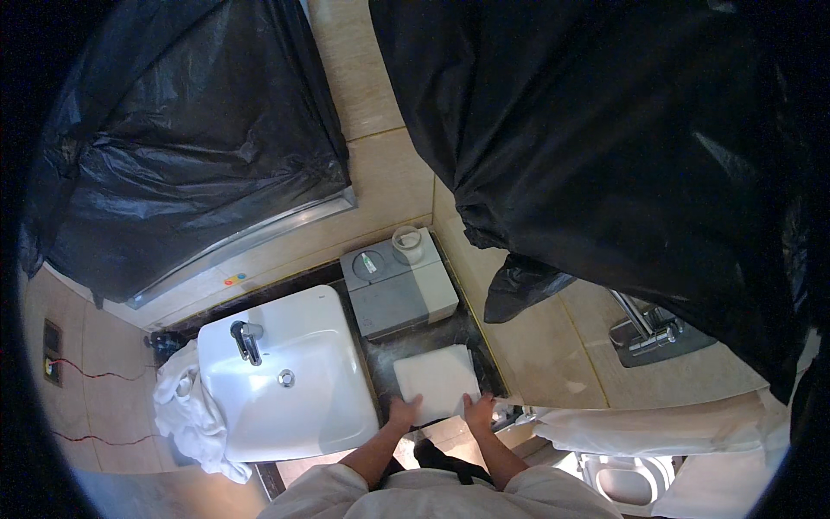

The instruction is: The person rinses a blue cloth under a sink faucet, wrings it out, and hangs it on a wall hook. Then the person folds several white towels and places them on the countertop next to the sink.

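Note:
A folded white towel point(437, 382) lies flat at the near edge of the dark counter point(408, 348), right of the sink. My left hand point(404, 412) is closed on its near left corner, thumb on top. At the near right corner my right hand point(478, 411) grips it the same way, with the fingers hidden underneath. Behind the towel stands a grey box point(400, 298), carrying a pale cup point(407, 246) and a small green-and-white tube point(368, 263).
The white sink point(337, 381) has a chrome faucet point(246, 342). A crumpled white cloth point(190, 415) hangs over the counter's left end. Black plastic sheeting point(199, 147) covers a framed panel, and more black sheeting point(596, 164) hangs on the right, near a chrome fixture point(653, 336).

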Tool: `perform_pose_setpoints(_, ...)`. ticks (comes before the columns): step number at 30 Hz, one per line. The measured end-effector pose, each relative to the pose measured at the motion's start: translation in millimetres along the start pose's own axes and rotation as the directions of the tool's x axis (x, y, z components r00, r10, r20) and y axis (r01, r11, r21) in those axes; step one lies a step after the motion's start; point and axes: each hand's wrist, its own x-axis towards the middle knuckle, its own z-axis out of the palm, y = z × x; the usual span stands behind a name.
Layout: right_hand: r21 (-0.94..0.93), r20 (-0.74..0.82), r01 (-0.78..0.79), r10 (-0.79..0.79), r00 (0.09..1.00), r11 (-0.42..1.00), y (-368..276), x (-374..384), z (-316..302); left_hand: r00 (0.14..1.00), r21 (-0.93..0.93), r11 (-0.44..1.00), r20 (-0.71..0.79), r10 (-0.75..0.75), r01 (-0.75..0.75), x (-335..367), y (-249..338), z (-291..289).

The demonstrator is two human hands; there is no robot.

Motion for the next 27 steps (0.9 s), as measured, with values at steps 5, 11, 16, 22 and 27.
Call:
perform_pose_setpoints(5,0.249,0.101,0.078,-0.106,0.989,0.965,-6,25,0,0.919,-0.526,0.791,0.378,-0.110,0.312,-15,46,-16)
perform_pose_setpoints(11,0.581,-0.127,0.182,-0.132,0.983,0.793,-51,31,-28,0.944,-0.758,0.625,0.315,0.099,0.188,-45,78,-4)
perform_pose_setpoints(16,0.668,-0.195,0.193,-0.081,0.977,0.719,-62,23,-41,0.963,-0.738,0.675,0.191,0.191,0.013,-45,91,0)
perform_pose_setpoints(22,0.694,-0.068,-0.036,0.116,0.991,0.719,-34,8,3,0.975,-0.570,0.792,0.169,-0.146,0.218,-6,65,30)
perform_pose_setpoints(27,0.711,-0.020,-0.125,0.197,0.980,0.692,3,33,41,0.991,-0.451,0.892,0.120,0.061,0.000,0,49,30)
